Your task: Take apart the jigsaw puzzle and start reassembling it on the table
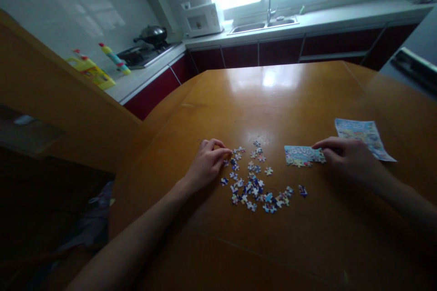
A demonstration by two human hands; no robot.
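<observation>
Loose jigsaw puzzle pieces lie scattered face up and face down on the wooden table. At the upper left edge of this scatter is my left hand, its fingers curled and thumb and fingertips together beside a few pieces. Whatever may be between those fingertips is hidden. To the right lies a joined puzzle section, a strip with pale blue lettering and an uneven lower edge. My right hand grips its right end, fingers bent over the top edge and thumb lower down.
A creased picture sheet lies behind my right hand. One puzzle piece sits apart, right of the scatter. Beyond the table stand a counter with a sink, a microwave, a wok and yellow bottles.
</observation>
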